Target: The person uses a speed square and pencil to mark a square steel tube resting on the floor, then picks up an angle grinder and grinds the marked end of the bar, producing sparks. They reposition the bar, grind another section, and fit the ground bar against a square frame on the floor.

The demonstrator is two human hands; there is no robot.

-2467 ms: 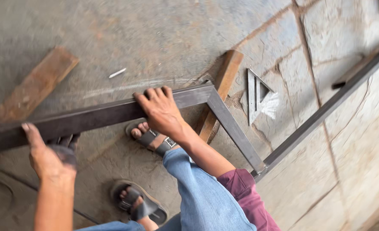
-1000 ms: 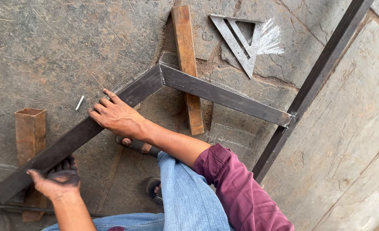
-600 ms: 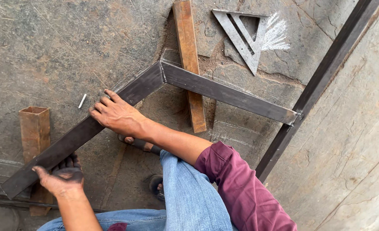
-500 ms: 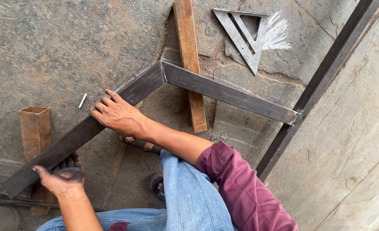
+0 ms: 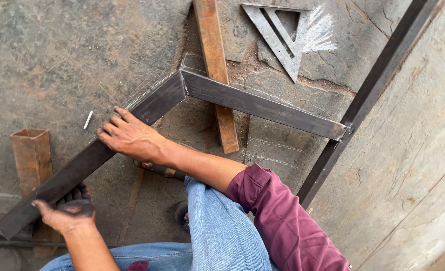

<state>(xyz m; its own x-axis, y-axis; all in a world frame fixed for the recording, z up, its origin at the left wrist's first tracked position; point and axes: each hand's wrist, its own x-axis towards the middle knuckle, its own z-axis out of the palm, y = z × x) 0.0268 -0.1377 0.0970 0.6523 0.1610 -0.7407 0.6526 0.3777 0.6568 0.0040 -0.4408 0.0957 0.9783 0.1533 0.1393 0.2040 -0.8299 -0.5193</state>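
Pressing down with fingers (image 5: 116,122) spread flat, the right hand (image 5: 132,138) lies open on top of the dark steel tube frame (image 5: 152,108), gripping nothing, just weighting the long arm partway between its low end and the mitred corner (image 5: 182,80). The left hand (image 5: 67,213), blackened with grime, curls its fingers (image 5: 77,193) around the lower edge of the same arm near its free end, partly closed on it. The frame sits on the stone floor (image 5: 57,45), its corner propped on a rusty flat bar (image 5: 217,65) and its second arm (image 5: 262,108) running out to meet a long dark tube (image 5: 373,95) at a joint. The likely trouble, as I judge it: the frame bridges that bar, so uneven pressure could rock it and shift the corner off square, or the flat palm could slide along the smooth steel. The curled fingers underneath could get pinched if the arm drops. A sandalled foot (image 5: 157,169) sits just beneath the arm, also exposed. Nearby lie a rusty box section (image 5: 29,155), a chalk stick (image 5: 88,120), and a metal triangle square (image 5: 280,37) beside chalk scribbles.
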